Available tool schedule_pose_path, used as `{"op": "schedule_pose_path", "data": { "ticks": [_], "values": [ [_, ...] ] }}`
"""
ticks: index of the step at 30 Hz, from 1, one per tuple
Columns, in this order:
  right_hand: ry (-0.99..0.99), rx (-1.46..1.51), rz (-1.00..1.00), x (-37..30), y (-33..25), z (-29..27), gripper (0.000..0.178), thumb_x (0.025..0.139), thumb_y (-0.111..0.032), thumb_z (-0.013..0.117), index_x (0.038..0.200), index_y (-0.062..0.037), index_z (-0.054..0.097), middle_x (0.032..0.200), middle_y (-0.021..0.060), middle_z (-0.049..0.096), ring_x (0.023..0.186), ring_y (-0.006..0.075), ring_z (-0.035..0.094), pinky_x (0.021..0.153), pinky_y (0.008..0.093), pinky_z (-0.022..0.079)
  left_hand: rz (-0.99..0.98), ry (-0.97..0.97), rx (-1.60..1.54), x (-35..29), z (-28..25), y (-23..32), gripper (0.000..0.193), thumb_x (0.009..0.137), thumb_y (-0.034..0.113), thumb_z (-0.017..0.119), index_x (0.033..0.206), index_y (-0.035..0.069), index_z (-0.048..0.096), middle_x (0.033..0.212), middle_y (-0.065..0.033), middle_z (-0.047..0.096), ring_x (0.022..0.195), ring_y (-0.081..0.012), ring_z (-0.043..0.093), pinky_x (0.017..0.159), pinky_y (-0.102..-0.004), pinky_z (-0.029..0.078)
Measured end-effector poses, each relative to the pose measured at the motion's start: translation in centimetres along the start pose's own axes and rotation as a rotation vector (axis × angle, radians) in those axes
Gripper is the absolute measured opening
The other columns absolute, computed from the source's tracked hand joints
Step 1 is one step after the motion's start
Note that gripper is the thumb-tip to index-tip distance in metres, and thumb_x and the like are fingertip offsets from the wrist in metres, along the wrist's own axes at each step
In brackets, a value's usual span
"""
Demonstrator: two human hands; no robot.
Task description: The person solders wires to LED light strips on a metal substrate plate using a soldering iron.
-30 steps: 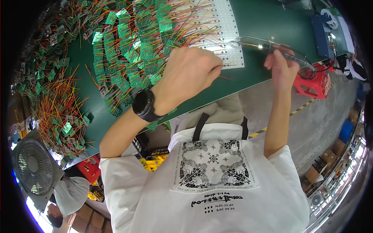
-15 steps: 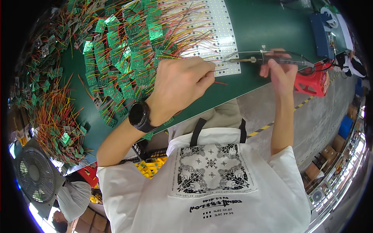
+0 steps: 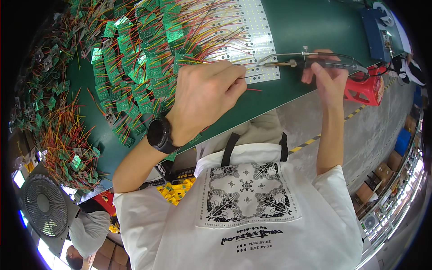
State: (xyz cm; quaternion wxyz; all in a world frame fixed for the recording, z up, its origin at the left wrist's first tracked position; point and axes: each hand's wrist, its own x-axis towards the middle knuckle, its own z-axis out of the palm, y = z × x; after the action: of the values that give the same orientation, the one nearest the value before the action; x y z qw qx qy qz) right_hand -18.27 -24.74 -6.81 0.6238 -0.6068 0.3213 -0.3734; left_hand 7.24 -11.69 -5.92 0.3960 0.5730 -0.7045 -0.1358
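Observation:
My left hand (image 3: 209,90), with a black watch (image 3: 159,134) on its wrist, is closed in a pinch over the near edge of a white panel (image 3: 266,40) dotted with small lights. A thin black wire (image 3: 254,77) sticks out from its fingertips. My right hand (image 3: 327,74) is wrapped round a soldering iron (image 3: 288,63) with a thin feed tube along its top. The iron's tip points left, over the panel and close to the left fingertips. Whether it touches a wire cannot be made out. Green circuit boards (image 3: 155,65) with red and yellow wires lie in rows beside the left hand.
More wired boards (image 3: 67,148) are heaped at the left of the green table (image 3: 310,27). A blue device with a reel (image 3: 374,36) stands at the far right, above a red stool (image 3: 366,87). A fan (image 3: 44,202) and another person (image 3: 90,229) are at lower left.
My right hand and the soldering iron have shifted slightly up and to the right in the picture. My left hand keeps its pinch. The whole view has moved a little.

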Motion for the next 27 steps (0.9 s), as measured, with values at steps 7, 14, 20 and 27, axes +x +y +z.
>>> {"op": "schedule_pose_path", "data": {
  "ticks": [7,14,20,27],
  "values": [
    [-0.019,-0.010,0.002,-0.03,0.11,-0.20,0.028,0.084,-0.002,0.066,0.108,0.0086,0.056,0.075,0.0154,0.065,0.058,0.0195,0.062,0.051,0.0275,0.049,-0.003,-0.011,0.019,-0.03,0.02,0.02,0.014,0.071,0.002,0.071,0.085,0.002,0.070,0.067,-0.0058,0.064,0.051,-0.0156,0.060,0.048,-0.0264,0.048],
    [-0.011,-0.009,-0.003,-0.04,0.14,-0.08,0.028,0.083,-0.001,0.067,0.107,0.0087,0.057,0.074,0.0160,0.065,0.058,0.0198,0.063,0.051,0.0275,0.049,0.005,-0.011,0.032,-0.06,-0.05,-0.01,0.013,0.071,0.002,0.071,0.084,0.002,0.070,0.067,-0.0060,0.065,0.051,-0.0162,0.061,0.048,-0.0265,0.049],
    [-0.008,-0.023,-0.003,-0.12,0.18,-0.14,0.027,0.083,0.000,0.067,0.107,0.0090,0.057,0.075,0.0162,0.065,0.058,0.0201,0.063,0.051,0.0279,0.049,-0.004,-0.013,0.020,-0.04,-0.11,0.09,0.013,0.071,0.002,0.071,0.084,0.001,0.070,0.068,-0.0065,0.065,0.051,-0.0162,0.061,0.048,-0.0264,0.048],
    [-0.012,-0.007,-0.026,0.00,0.20,-0.22,0.025,0.084,0.000,0.065,0.107,0.0084,0.057,0.074,0.0155,0.065,0.057,0.0201,0.062,0.051,0.0278,0.049,-0.013,-0.017,0.035,-0.12,-0.06,0.02,0.013,0.071,0.002,0.070,0.084,0.002,0.070,0.067,-0.0062,0.065,0.052,-0.0162,0.061,0.048,-0.0266,0.048]
  ]
}}
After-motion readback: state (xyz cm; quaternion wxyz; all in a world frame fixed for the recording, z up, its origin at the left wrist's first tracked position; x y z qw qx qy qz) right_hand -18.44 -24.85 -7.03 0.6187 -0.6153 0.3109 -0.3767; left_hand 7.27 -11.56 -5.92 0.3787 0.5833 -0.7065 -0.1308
